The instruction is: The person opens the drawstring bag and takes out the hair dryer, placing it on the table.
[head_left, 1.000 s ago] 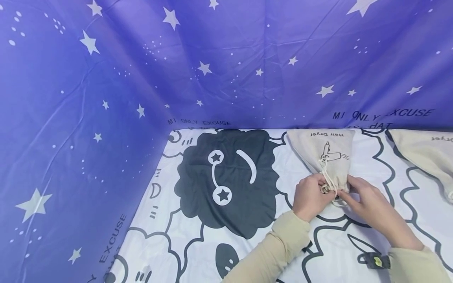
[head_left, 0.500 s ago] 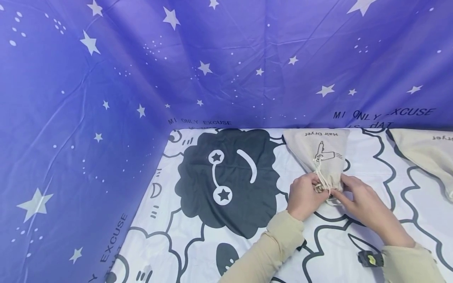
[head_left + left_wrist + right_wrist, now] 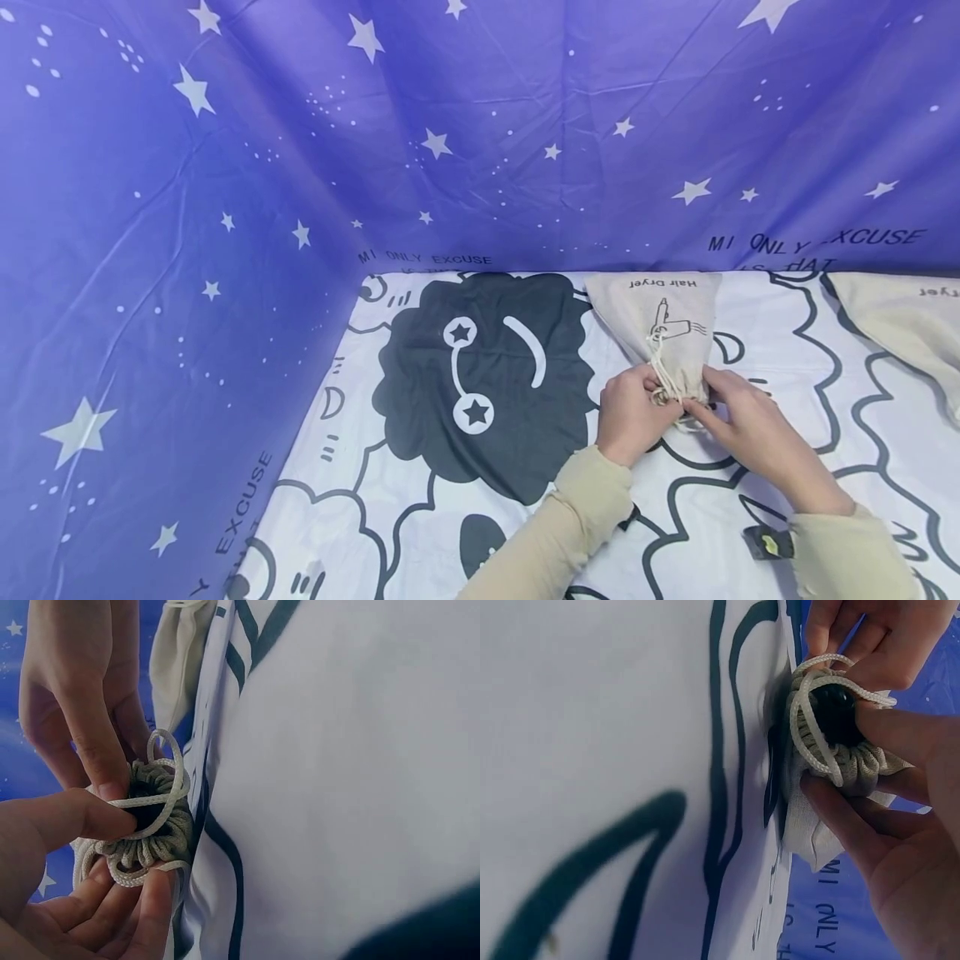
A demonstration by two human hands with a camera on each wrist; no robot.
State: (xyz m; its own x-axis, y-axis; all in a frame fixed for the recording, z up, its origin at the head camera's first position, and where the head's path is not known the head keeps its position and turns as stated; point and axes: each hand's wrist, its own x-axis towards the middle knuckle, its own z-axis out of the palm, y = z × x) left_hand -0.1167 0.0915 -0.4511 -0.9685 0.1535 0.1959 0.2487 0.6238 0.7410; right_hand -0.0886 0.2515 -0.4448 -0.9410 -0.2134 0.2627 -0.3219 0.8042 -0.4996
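Observation:
A beige drawstring bag (image 3: 660, 312) printed "Hair Dryer" lies on the cloth, its gathered mouth toward me. My left hand (image 3: 628, 414) grips the left side of that mouth, thumb over the cord. On the other side my right hand (image 3: 757, 429) pinches the gathered edge. Both wrist views show the ruffled mouth (image 3: 171, 825) partly open, with something dark (image 3: 834, 712) inside that I cannot make out. White cord (image 3: 810, 727) loops across the opening. In the right wrist view, the right thumb reaches the rim while other fingers support the bag from outside.
A second beige bag (image 3: 900, 321) lies at the far right, partly cut off. Black-and-white cartoon cloth (image 3: 480, 467) covers the surface. Purple star-printed curtain (image 3: 480, 183) rises behind and at the left. A black strap piece (image 3: 767, 543) shows by the right sleeve.
Both hands and the bag have shifted a little to the left across the cloth. The grip on the gathered mouth looks the same.

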